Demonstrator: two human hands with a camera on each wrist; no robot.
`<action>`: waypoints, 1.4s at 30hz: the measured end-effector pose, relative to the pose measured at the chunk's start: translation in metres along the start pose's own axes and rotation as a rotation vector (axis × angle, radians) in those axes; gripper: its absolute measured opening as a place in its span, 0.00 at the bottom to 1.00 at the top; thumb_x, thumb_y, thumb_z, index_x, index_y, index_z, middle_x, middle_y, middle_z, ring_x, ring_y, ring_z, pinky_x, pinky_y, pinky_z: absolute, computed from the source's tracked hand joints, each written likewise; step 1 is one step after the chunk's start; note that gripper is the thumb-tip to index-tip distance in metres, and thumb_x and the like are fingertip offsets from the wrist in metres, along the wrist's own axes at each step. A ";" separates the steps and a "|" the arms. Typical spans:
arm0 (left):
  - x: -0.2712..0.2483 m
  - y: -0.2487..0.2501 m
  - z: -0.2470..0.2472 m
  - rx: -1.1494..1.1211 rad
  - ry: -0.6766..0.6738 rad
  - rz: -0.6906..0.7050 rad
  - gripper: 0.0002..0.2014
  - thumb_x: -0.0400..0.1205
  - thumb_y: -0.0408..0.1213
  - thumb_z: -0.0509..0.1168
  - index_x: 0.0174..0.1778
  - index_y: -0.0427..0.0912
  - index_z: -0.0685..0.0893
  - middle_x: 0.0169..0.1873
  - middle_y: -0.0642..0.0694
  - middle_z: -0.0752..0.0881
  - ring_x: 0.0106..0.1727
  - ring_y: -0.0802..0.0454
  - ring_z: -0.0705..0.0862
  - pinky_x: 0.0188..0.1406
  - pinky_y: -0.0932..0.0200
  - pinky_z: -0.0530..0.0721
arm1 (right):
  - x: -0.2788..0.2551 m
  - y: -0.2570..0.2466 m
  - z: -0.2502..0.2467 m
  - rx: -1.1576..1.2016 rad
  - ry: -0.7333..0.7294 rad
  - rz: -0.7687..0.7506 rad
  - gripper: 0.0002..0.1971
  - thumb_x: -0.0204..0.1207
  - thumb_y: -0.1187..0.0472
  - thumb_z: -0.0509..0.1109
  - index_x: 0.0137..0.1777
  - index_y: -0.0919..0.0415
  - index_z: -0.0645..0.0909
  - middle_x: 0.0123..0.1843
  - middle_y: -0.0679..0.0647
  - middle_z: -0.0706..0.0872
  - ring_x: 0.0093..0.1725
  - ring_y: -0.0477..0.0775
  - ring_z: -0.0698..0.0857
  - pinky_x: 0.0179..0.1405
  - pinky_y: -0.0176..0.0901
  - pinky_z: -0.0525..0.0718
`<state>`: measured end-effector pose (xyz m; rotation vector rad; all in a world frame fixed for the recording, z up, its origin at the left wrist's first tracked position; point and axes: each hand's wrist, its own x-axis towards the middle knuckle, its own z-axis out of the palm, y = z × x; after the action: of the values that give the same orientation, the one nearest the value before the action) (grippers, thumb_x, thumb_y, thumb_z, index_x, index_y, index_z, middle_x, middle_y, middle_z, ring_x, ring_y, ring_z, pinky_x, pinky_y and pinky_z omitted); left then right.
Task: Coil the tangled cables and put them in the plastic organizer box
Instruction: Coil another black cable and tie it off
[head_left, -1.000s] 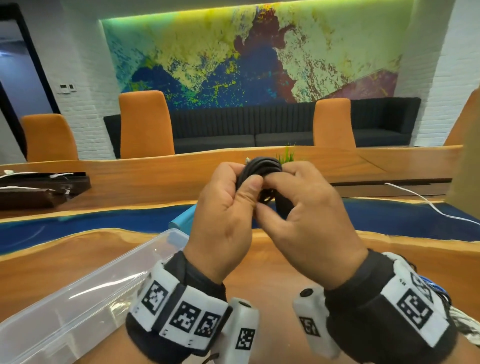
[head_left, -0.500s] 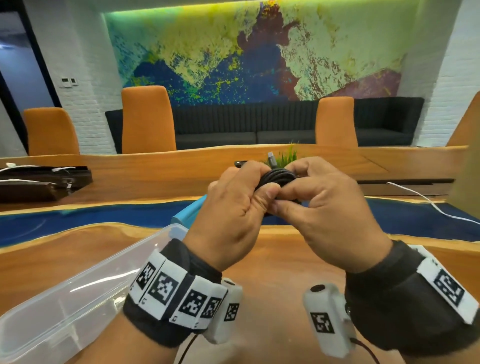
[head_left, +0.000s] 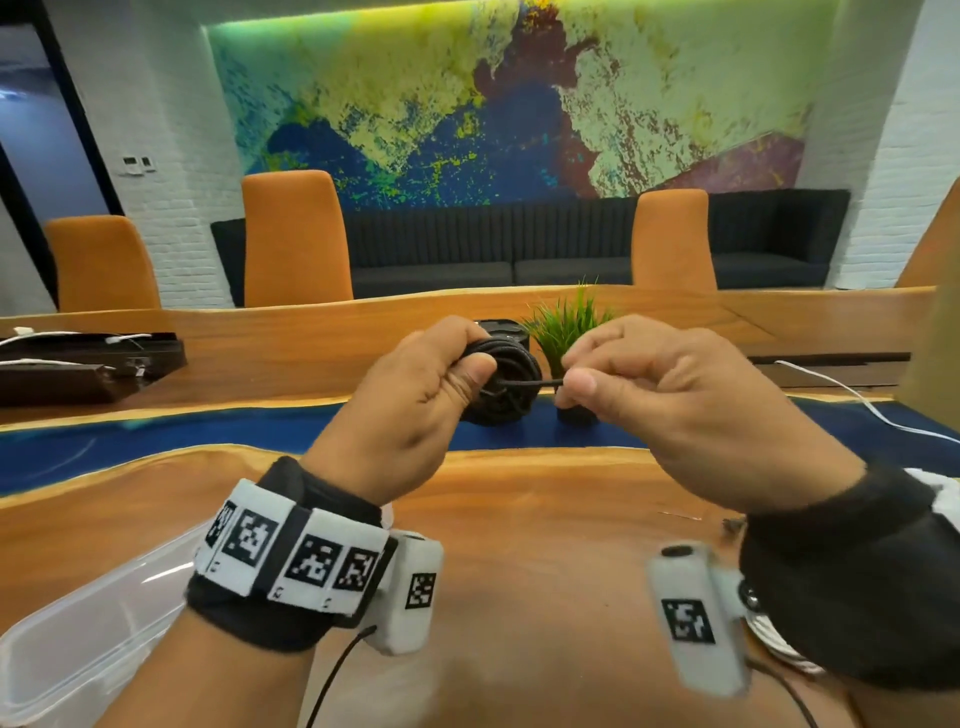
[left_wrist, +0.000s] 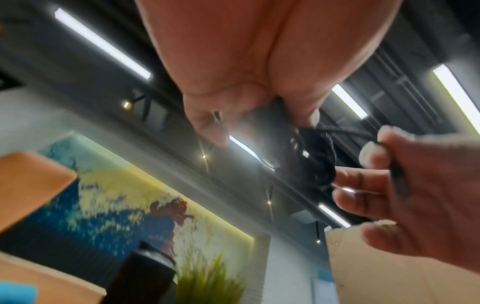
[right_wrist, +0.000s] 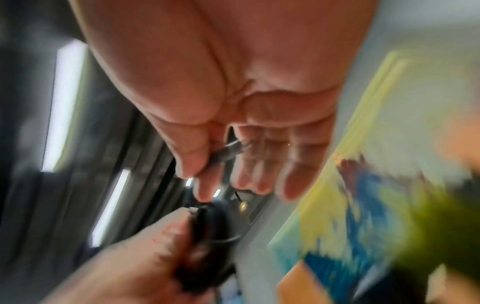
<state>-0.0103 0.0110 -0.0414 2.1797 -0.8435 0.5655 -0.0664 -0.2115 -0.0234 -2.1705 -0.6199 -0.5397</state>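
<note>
Coil: black cable bundle (head_left: 506, 382), light and limp, held above the surface.
Left hand (head_left: 415, 400): fingers curled round the bundle.
Right hand (head_left: 670, 400): fingers pinching the taut free end.
Organizer box (head_left: 78, 639): lower left, apart.
Hold: likely across the loops, or they spring loose.

No legible text or labels

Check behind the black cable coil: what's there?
Behind the black cable coil, a dark box-shaped object pokes above it, with a green grass plant beside. The left hand and coil cover most of that object, so what it is stays unclear.
</note>
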 end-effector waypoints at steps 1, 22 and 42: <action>0.000 0.002 0.000 -0.038 -0.044 -0.011 0.11 0.89 0.48 0.55 0.55 0.48 0.80 0.42 0.54 0.83 0.45 0.55 0.82 0.47 0.50 0.84 | 0.000 0.002 -0.003 -0.155 -0.009 -0.075 0.09 0.79 0.52 0.67 0.46 0.49 0.89 0.47 0.42 0.83 0.53 0.42 0.81 0.52 0.40 0.79; -0.004 0.033 0.016 -0.278 -0.145 0.057 0.12 0.85 0.43 0.60 0.59 0.44 0.82 0.47 0.51 0.88 0.49 0.55 0.87 0.46 0.58 0.87 | 0.005 0.017 0.007 0.812 0.021 0.361 0.10 0.70 0.61 0.72 0.47 0.65 0.87 0.40 0.63 0.90 0.38 0.58 0.88 0.32 0.45 0.89; -0.007 0.034 0.033 -0.168 0.064 0.141 0.08 0.85 0.43 0.61 0.55 0.44 0.80 0.44 0.53 0.88 0.45 0.54 0.87 0.43 0.50 0.87 | 0.000 0.008 0.010 0.636 -0.179 0.359 0.28 0.58 0.36 0.80 0.46 0.60 0.86 0.40 0.55 0.87 0.41 0.57 0.85 0.48 0.56 0.80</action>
<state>-0.0354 -0.0289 -0.0510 1.9509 -0.9792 0.6078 -0.0601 -0.2080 -0.0335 -1.6684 -0.4048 0.0509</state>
